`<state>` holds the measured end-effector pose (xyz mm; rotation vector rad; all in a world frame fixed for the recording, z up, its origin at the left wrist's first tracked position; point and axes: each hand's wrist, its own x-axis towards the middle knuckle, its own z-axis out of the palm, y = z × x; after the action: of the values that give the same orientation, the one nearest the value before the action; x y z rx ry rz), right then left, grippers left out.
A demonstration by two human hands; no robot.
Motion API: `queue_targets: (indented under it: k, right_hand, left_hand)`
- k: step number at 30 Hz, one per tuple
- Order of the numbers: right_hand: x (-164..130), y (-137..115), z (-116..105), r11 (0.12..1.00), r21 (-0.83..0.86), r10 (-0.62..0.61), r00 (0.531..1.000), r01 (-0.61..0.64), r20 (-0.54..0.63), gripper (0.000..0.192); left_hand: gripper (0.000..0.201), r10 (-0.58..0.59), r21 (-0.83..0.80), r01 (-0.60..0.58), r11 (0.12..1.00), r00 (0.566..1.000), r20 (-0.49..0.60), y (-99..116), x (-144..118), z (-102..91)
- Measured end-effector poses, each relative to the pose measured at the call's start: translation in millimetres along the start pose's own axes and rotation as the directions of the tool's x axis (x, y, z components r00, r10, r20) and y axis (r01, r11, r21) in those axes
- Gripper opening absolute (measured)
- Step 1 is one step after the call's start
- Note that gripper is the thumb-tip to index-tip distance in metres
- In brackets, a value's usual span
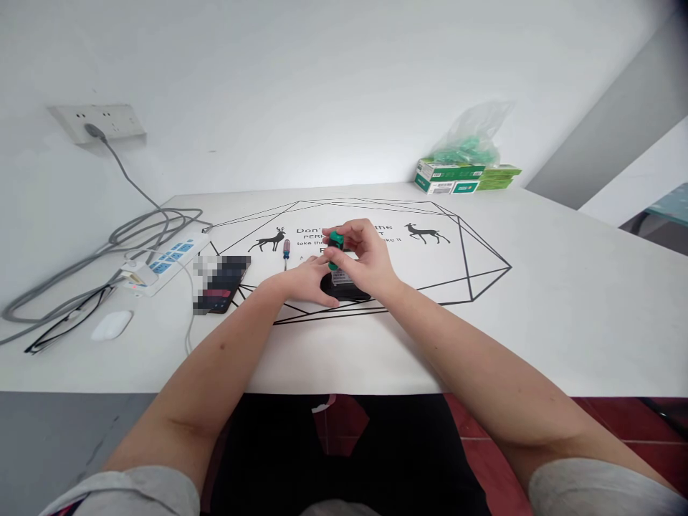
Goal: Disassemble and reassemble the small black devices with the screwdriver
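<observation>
My right hand [368, 258] grips the green and black handle of a screwdriver [336, 249], which stands roughly upright. Beneath it a flat black device with a white label [352, 289] lies on the table, partly covered by both hands. Where the screwdriver's tip meets the device is hidden. My left hand [307, 282] holds the device at its left side, thumb along the near edge and fingers behind. Just left of that hand lies a second screwdriver [287, 249] with a red and blue see-through handle, its shaft pointing towards me.
A phone [228, 283] lies left of my hands. Farther left are a power strip [166, 265], coiled grey cables [115, 244], a white earphone case [112, 325] and glasses [69, 321]. Green and white boxes [448, 177] with a plastic bag [473, 136] stand at the back right.
</observation>
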<state>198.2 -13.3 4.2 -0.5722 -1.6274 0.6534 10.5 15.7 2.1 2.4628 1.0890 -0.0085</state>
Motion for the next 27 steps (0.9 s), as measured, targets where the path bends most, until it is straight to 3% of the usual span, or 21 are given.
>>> queue_targets:
  k: [3,7,11,14,18,23,24,27]
  right_hand:
    - [-1,1,1,0.997,0.045,0.067,0.997,-0.068,0.029,0.048]
    - [-1,4,-1,0.998,0.03,0.053,0.997,-0.055,0.058,0.031]
    - [1,4,-7,0.983,-0.158,-0.085,0.996,0.09,0.042,0.024]
    - [4,3,-9,0.927,-0.307,-0.234,0.972,0.218,-0.014,0.031]
    - [6,1,-9,0.904,-0.342,-0.281,0.959,0.256,-0.026,0.033]
    - [4,0,-7,0.97,-0.174,-0.177,0.984,0.17,-0.026,0.012]
    - [3,0,-6,0.982,-0.144,-0.126,0.992,0.121,-0.028,0.013]
    - [1,0,-3,0.998,-0.056,0.005,1.0,-0.006,-0.013,0.044]
  left_hand:
    - [0.102,0.017,-0.014,-0.017,1.0,1.0,-0.004,-1,0,0.3]
    - [0.099,0.042,0.019,-0.042,0.999,0.999,-0.012,1,1,-0.9]
    - [0.099,0.036,0.052,-0.036,0.998,0.999,-0.001,3,1,-1.9]
    - [0.102,0.043,0.06,-0.043,0.997,0.999,-0.003,2,2,-1.4]
    - [0.105,0.044,0.048,-0.044,0.998,0.999,-0.011,3,0,-1.8]
    - [0.103,0.018,0.027,-0.018,0.999,1.0,-0.004,5,-2,-3.2]
    - [0.101,0.014,0.019,-0.014,1.0,1.0,-0.002,5,-2,-2.9]
    - [0.1,0.006,-0.015,-0.006,1.0,1.0,0.003,2,-1,-1.2]
